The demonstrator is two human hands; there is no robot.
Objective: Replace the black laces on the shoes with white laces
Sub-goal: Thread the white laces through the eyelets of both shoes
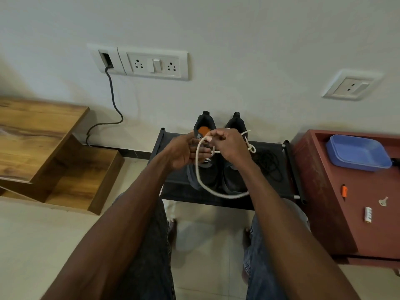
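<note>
Both hands, left hand [184,151] and right hand [229,146], pinch the white lace [213,191] above the black shoes [216,176]

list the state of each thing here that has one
white lace: held in both hands, long loop hanging over the shoes
left hand: gripping the lace
right hand: pinching the lace
shoes: side by side on the rack
black laces: off, piled on the rack
rack: on the floor, by the wall
blue tray: upright on the red cabinet
</note>
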